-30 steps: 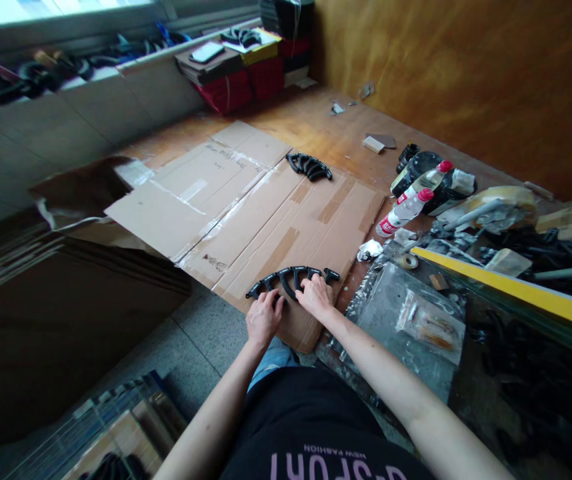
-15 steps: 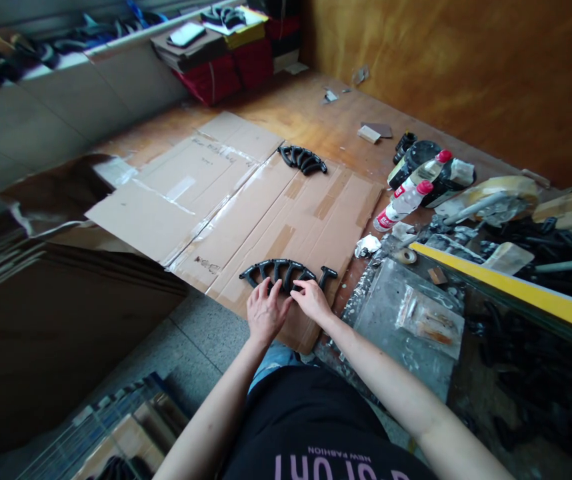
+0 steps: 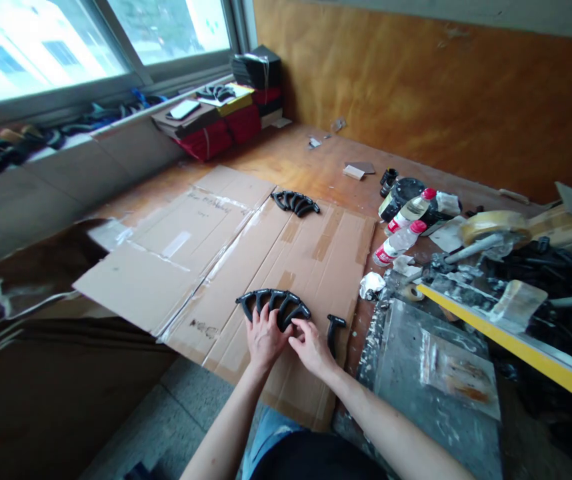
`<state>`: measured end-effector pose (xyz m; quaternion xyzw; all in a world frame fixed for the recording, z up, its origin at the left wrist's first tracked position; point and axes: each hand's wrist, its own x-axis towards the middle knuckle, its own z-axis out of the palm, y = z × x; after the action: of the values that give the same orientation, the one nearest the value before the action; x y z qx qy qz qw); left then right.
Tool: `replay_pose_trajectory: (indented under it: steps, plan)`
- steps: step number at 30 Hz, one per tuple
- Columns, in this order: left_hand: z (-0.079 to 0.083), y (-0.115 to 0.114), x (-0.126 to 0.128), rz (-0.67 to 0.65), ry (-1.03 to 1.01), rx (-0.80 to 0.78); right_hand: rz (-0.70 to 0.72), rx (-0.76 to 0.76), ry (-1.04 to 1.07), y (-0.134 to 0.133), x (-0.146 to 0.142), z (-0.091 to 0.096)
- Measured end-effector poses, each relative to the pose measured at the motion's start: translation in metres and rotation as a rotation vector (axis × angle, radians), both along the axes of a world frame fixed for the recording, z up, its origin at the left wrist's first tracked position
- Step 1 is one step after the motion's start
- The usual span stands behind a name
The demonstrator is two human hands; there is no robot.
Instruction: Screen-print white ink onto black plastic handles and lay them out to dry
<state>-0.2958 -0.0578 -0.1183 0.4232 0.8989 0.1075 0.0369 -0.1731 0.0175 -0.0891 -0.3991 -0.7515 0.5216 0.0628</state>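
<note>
A fan of several black curved parts lies on the flattened cardboard near its front edge. My left hand rests on the fan's near side with its fingers stretched over the parts. My right hand is beside it, fingertips pinched at the fan's rightmost part. One single black part lies apart, just right of my right hand. A second bunch of black parts sits at the cardboard's far edge.
Two plastic bottles with red caps, a tape roll, a yellow bar and a heap of black parts clutter the right side. A plastic-covered sheet lies right of my hands. Stacked boxes stand below the window.
The black parts have been pushed closer together into a tighter fan. One part now lies separate on the right. My view has tilted up towards the window.
</note>
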Motion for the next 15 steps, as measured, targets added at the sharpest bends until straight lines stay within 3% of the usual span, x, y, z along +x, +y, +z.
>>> replay_pose_trajectory:
  steps: [3,9,12,15]
  plan:
    - [0.002,0.045,-0.052,-0.003,0.019,0.025,-0.008,-0.027,0.022,0.002,-0.001,0.001]
    - [0.014,0.18,-0.149,0.007,-0.076,-0.005,-0.134,-0.079,-0.005,0.003,0.024,-0.001]
    - [0.016,0.232,-0.171,0.016,-0.107,-0.018,-0.191,-0.106,-0.031,0.002,0.033,0.004]
    - [0.011,0.246,-0.168,0.037,-0.099,0.009,-0.245,-0.126,-0.055,0.002,0.035,0.018]
